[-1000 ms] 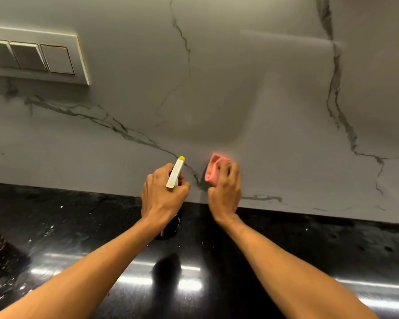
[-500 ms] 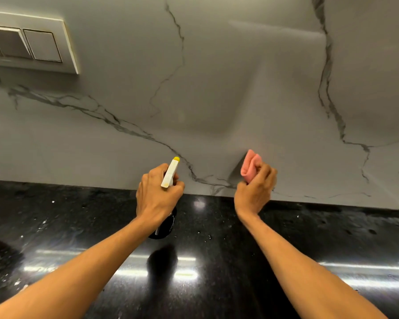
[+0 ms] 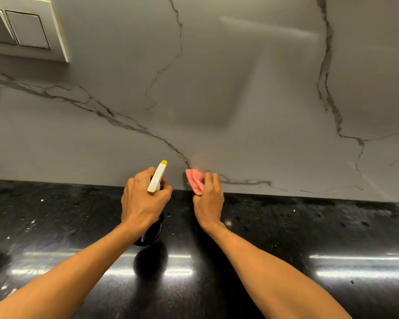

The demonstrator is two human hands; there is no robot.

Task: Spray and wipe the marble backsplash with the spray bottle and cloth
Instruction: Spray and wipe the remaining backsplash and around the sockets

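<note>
1. The marble backsplash [image 3: 240, 88] looks smooth, pale grey with dark veins and a soft sheen.
2. The black stone countertop [image 3: 332, 238] is glossy and speckled.
3. The pink cloth [image 3: 195, 180] looks soft and matt.
4. The spray bottle [image 3: 157, 178] has a white plastic head and a dark, shiny body.

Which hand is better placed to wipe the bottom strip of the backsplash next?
Right, probably. The right hand pinches the pink cloth at the foot of the marble backsplash, just above the black counter. The left hand grips the spray bottle, nozzle toward the wall, so it cannot wipe.
</note>
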